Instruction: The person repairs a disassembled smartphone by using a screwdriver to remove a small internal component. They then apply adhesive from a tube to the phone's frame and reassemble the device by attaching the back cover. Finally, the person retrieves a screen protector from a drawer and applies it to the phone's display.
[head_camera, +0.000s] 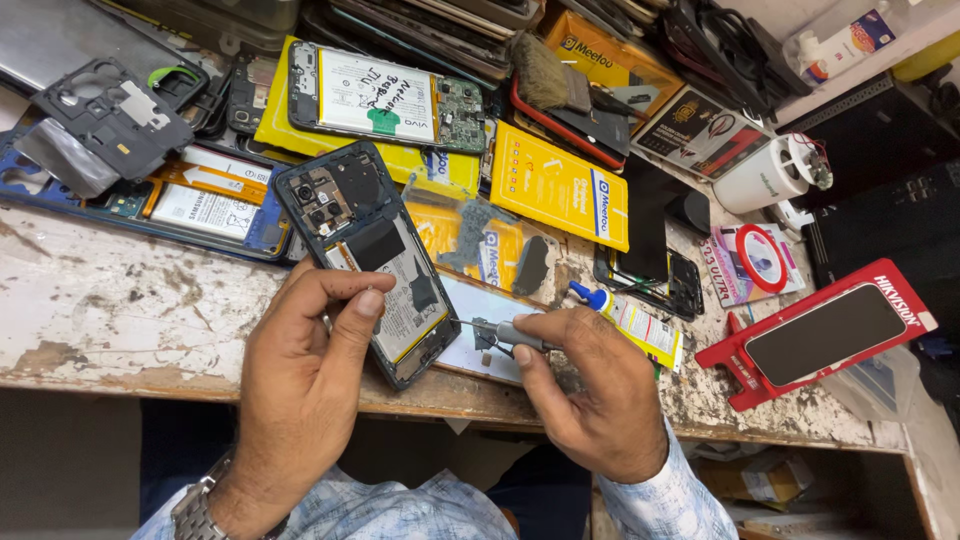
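An opened dark phone (372, 250) lies tilted on the worn workbench (110, 310), its back off and its battery and camera parts showing. My left hand (300, 360) holds it down by its lower left edge, thumb on the battery. In my right hand (590, 385) is a small grey screwdriver (510, 335), its thin tip pointing left at the phone's lower right edge. A small blue-capped glue tube (628, 318) lies just above my right hand.
More opened phones (385, 100), a black back cover (110, 115), yellow packets (560, 185), a brush (545, 75), a white cylinder (765, 175) and a phone on a red stand (820, 335) crowd the bench. The bench's front edge runs under my wrists.
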